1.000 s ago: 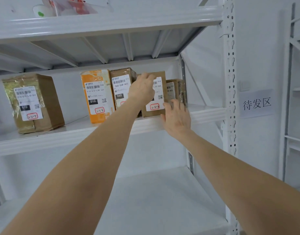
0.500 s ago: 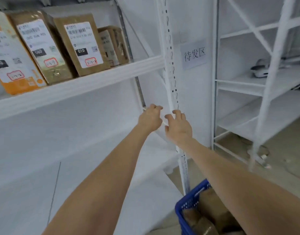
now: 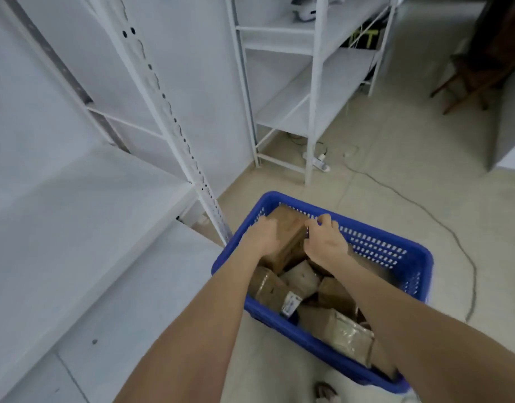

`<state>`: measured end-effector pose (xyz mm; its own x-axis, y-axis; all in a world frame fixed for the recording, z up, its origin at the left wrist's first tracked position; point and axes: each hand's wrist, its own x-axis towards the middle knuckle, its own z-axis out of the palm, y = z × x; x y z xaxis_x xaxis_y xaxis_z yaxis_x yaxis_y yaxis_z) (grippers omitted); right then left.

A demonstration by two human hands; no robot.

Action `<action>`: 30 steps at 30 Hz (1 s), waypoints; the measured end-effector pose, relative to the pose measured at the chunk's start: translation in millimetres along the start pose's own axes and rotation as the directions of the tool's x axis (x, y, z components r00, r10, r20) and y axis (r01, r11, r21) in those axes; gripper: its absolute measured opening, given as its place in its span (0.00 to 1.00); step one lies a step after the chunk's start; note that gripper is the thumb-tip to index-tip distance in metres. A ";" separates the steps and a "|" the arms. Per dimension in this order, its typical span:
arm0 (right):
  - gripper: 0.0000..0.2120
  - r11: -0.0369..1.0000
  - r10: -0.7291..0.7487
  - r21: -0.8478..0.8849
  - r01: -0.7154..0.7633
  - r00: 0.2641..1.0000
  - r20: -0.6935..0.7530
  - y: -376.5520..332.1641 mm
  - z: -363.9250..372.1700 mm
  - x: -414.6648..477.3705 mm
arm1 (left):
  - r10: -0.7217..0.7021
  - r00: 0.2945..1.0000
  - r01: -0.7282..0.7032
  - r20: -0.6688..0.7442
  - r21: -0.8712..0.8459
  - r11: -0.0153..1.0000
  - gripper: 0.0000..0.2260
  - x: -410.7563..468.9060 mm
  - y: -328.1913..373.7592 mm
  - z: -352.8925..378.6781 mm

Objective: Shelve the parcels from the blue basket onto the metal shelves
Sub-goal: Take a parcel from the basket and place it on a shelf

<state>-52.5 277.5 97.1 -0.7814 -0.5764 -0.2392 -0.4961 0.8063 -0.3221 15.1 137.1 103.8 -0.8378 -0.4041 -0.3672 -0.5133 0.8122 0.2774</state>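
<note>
Hands round half-hidden parcel

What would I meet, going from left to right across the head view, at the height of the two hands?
white shelf board → perforated shelf post → left hand → brown parcel, gripped by both hands → right hand → grey cable on the floor

parcel label blurred, no legible text
</note>
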 end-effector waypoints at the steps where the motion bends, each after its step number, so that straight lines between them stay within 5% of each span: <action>1: 0.16 0.999 0.033 0.019 -0.034 0.999 0.026 11.0 8.1 3.5 | 0.011 1.000 -0.012 0.009 0.018 1.000 0.13 9.3 1.5 14.1; 10: 0.22 0.911 0.169 0.284 -0.299 0.898 0.406 72.9 108.1 71.1 | -0.178 0.973 0.186 0.146 -0.043 0.981 0.21 82.3 4.3 102.8; 17: 0.38 0.513 0.207 0.571 -0.641 0.738 0.643 55.5 161.9 137.7 | -0.393 0.915 0.380 -0.091 -0.133 0.915 0.24 153.6 -54.8 117.3; 25: 0.37 0.183 0.083 0.616 -0.766 0.636 0.767 26.9 223.3 174.9 | -0.528 0.846 0.520 0.079 -0.346 0.781 0.30 188.2 -104.6 145.2; 30: 0.38 0.030 0.183 0.640 -0.768 0.634 0.751 36.1 210.9 169.4 | -0.436 0.897 0.405 0.080 -0.546 0.734 0.18 167.7 -94.0 133.1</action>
<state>-122.9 180.9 -148.2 -0.3016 -0.3179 -0.8989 0.8274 0.3811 -0.4124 -52.4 49.0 -102.0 -0.5127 -0.6825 -0.5209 -0.8174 0.2024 0.5393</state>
